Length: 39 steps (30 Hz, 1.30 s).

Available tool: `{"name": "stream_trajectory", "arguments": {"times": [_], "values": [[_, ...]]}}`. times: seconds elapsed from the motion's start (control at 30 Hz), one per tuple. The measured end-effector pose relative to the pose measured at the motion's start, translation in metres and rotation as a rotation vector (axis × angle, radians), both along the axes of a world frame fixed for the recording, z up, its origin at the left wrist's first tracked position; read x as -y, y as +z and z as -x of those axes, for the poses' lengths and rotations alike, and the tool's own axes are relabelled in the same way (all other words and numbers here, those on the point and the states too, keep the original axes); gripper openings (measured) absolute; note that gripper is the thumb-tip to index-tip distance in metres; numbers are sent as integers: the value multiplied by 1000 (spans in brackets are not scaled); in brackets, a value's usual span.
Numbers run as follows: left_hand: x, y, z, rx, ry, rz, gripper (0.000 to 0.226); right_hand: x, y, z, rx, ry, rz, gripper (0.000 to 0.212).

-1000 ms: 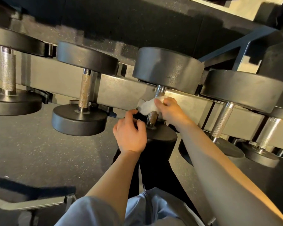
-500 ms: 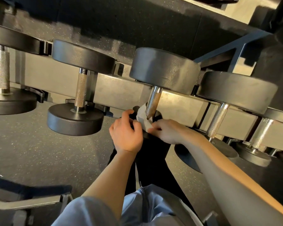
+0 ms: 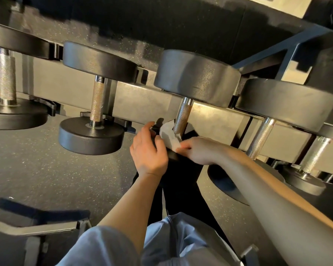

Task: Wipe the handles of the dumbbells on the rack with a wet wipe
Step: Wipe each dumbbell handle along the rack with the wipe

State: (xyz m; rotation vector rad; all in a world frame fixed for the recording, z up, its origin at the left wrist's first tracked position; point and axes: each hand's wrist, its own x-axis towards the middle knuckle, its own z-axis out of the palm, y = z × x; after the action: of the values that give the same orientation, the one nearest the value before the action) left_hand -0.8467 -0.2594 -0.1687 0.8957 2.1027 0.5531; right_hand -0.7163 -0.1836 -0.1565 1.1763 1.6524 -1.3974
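Several black dumbbells lie across a grey rack (image 3: 142,104), their knurled metal handles pointing toward me. The middle dumbbell's handle (image 3: 183,116) is bare down to its near end, where a white wet wipe (image 3: 168,136) sits crumpled against the near weight. My right hand (image 3: 198,149) pinches the wipe's lower edge from the right. My left hand (image 3: 149,150) rests with curled fingers on the near weight, just left of the wipe; that weight is mostly hidden behind both hands.
A smaller dumbbell (image 3: 96,104) lies to the left and a larger one (image 3: 261,135) to the right on the same rack. Speckled dark rubber floor (image 3: 46,169) lies below. A grey frame piece (image 3: 37,227) sits at lower left. My legs and light-blue sleeve fill the bottom centre.
My right hand slid the wipe from the top of the middle handle down to its near end. It now pinches the wipe low. My left hand stayed on the near weight.
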Motion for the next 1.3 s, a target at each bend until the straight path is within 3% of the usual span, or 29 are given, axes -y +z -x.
{"name": "stream_trajectory", "arguments": {"times": [0.13,0.37,0.53,0.63,0.7,0.77,0.83,1.0,1.07,1.2,1.3], "values": [[1,0,0,4,-33,-9,43,1,-6,-24,44,-6,16,28],[0,2,0,5,-51,-5,44,0,-30,1,94,-42,7,46],[0,3,0,3,-58,-14,44,12,-18,-8,21,51,-240,39],[1,3,1,1,-58,-20,43,9,-11,-1,24,-172,-388,34],[1,4,0,4,-51,-18,42,-1,-16,3,145,-316,-568,45],[1,3,-1,1,-44,-21,42,-11,-25,3,209,-458,-619,61],[2,3,-1,5,-38,-16,43,-17,-35,9,162,-602,-560,66],[1,3,-2,8,-20,-13,46,1,-41,44,-94,-1207,-284,27],[0,3,-1,13,-16,-13,46,7,-41,45,-16,-1145,-178,37],[0,2,-1,24,-25,5,48,14,-42,37,219,-665,-56,47],[2,2,-1,22,-20,-11,46,14,-40,38,98,-871,-46,39]]}}
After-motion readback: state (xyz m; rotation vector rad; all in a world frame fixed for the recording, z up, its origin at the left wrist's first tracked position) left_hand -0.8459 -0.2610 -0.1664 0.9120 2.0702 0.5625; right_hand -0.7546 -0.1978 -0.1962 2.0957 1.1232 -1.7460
